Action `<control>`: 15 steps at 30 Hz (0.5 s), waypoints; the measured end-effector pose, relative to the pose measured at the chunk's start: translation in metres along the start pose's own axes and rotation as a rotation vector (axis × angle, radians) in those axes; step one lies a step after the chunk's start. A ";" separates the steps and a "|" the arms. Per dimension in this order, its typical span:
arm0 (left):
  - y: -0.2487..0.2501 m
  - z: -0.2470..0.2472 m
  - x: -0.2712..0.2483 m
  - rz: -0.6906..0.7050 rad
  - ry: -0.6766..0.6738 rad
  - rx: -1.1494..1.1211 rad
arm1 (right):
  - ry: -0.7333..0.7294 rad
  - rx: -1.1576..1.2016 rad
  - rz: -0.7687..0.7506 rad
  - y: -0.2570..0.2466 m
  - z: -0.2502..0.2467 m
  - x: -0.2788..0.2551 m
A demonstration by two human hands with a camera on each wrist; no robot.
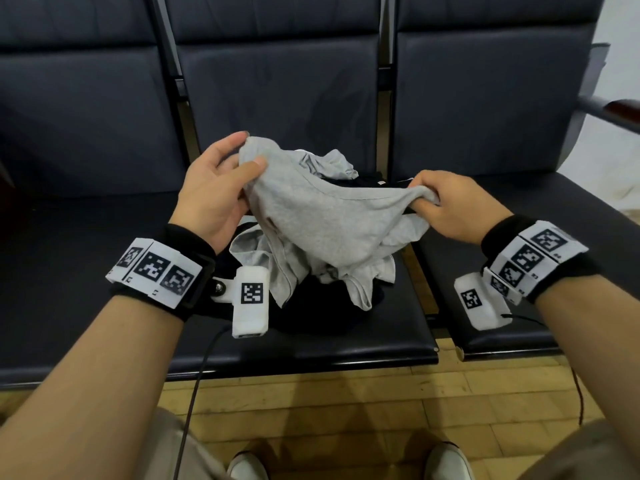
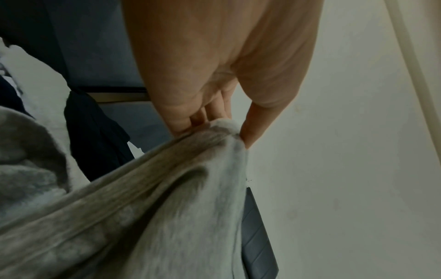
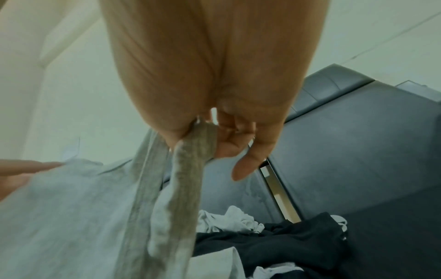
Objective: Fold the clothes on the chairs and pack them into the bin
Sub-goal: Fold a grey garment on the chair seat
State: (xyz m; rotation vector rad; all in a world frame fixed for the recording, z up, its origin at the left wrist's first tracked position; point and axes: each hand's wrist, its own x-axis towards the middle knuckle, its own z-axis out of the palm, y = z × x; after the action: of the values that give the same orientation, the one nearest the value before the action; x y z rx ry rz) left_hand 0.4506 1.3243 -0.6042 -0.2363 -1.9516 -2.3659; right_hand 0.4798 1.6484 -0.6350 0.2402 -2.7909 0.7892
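Note:
A light grey garment [image 1: 318,216] hangs stretched between both hands above the middle chair seat [image 1: 398,327]. My left hand [image 1: 221,181] pinches its upper left corner between thumb and fingers; the left wrist view shows the cloth [image 2: 190,188] bunched at the fingertips [image 2: 248,132]. My right hand [image 1: 450,206] grips the right end, fingers curled round a rolled edge [image 3: 190,169]. Under the grey garment lies a heap of black clothing [image 1: 329,306] with more pale cloth [image 1: 332,164] behind it; the same heap [image 3: 274,241] shows in the right wrist view.
Three dark padded chairs stand in a row, with the left seat [image 1: 69,271] and right seat [image 1: 519,306] bare. A wooden armrest [image 1: 620,109] sticks out at far right. Yellowish wood floor [image 1: 346,410] lies below, with my shoes [image 1: 249,465] near the frame's bottom. No bin is in view.

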 end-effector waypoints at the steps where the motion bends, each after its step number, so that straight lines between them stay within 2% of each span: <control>1: 0.001 0.000 -0.001 0.002 -0.001 0.001 | 0.036 0.026 -0.001 -0.002 -0.002 0.000; 4: 0.004 -0.001 -0.003 0.032 -0.010 0.057 | 0.085 0.111 0.029 -0.014 -0.014 0.000; 8: 0.015 -0.003 -0.004 0.046 0.017 0.036 | 0.032 0.402 0.140 -0.034 -0.038 -0.008; 15: 0.076 0.007 -0.007 0.129 -0.068 0.103 | 0.052 0.948 0.115 -0.059 -0.088 -0.013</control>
State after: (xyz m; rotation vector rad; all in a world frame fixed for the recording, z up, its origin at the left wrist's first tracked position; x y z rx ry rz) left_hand 0.4688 1.3162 -0.5305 -0.4271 -2.0147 -2.1981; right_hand 0.5212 1.6467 -0.5361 0.1982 -2.1749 2.0475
